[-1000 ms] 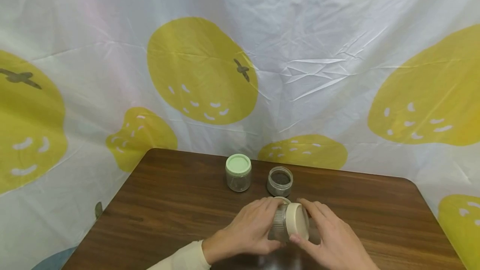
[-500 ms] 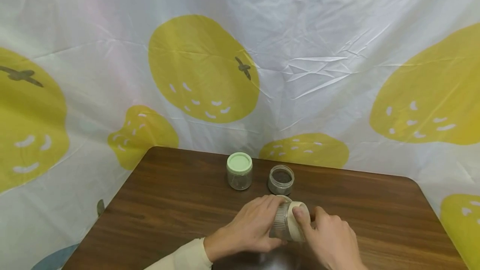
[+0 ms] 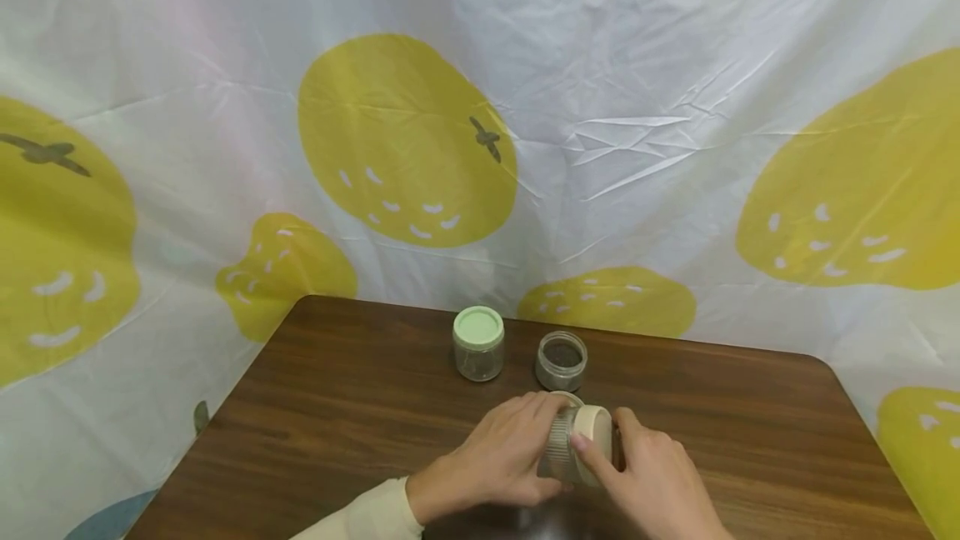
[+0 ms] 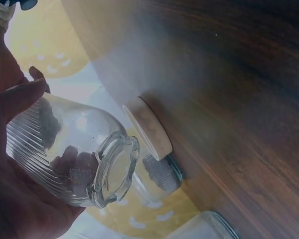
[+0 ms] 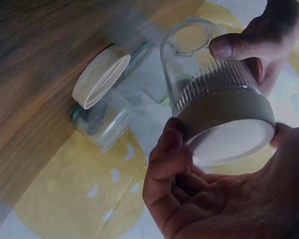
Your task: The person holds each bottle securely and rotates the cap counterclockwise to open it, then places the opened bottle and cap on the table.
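At the near side of the bench, head view: one ribbed glass jar, tilted, its cream lid facing right. Left hand: curled round the jar. Right hand: thumb and fingers at the lid. Just beyond, one loose pale lid, mostly hidden. Farther off, one open glass jar with dark contents; to its left, one green-lidded jar, upright, closed.

Left wrist view: ribbed jar held clear of the bench, glass base exposed; loose lid on the bench near the open jar; contact between them cannot be told.

Right wrist view: cream lid on the ribbed jar, pinched at opposite edges by right thumb and fingers.

Progress, as judged: lid work under way on the ribbed jar, part done; tightening or loosening cannot be told. Green-lidded jar closed; open jar uncovered, loose lid on no jar. Ribbed jar remains to be set down.
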The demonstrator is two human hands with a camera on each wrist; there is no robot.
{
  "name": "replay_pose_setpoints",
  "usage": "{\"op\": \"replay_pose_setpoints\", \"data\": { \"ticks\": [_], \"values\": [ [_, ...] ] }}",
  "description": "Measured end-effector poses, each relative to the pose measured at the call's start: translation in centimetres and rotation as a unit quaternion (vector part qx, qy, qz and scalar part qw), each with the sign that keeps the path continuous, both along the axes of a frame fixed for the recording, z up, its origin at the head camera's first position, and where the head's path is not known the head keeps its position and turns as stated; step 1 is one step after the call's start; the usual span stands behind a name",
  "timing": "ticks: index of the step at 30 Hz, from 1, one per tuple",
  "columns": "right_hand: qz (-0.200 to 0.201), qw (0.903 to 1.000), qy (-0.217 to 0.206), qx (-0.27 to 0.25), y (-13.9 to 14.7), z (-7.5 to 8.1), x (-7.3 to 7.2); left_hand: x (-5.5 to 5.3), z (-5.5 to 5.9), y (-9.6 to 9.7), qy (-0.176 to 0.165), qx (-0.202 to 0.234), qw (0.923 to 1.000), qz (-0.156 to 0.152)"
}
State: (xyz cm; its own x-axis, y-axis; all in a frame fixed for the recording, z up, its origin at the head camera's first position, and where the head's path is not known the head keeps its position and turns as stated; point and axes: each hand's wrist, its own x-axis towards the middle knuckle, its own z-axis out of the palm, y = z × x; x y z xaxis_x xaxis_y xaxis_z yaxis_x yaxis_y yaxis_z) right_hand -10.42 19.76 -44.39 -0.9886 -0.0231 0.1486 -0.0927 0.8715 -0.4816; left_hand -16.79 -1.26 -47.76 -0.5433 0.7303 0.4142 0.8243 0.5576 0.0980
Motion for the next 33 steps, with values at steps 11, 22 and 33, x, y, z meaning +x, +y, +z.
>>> {"op": "replay_pose_setpoints", "data": {
  "ticks": [11, 22, 33],
  "values": [
    [0.138, 0.9826, 0.12, 0.034, 1.8, 0.0, 0.4, 0.1, 0.1, -0.2, -0.008, 0.002, 1.0, -0.001],
    [0.207, 0.9716, 0.113, -0.016, 2.7, 0.1, 0.3, 0.1, 0.3, -0.3, -0.014, 0.001, 0.9999, 0.001],
    [0.148, 0.9824, 0.112, 0.02, 2.2, -0.1, 0.2, 0.1, 0.3, -0.2, -0.011, 0.012, 0.9998, 0.008]
  ]
}}
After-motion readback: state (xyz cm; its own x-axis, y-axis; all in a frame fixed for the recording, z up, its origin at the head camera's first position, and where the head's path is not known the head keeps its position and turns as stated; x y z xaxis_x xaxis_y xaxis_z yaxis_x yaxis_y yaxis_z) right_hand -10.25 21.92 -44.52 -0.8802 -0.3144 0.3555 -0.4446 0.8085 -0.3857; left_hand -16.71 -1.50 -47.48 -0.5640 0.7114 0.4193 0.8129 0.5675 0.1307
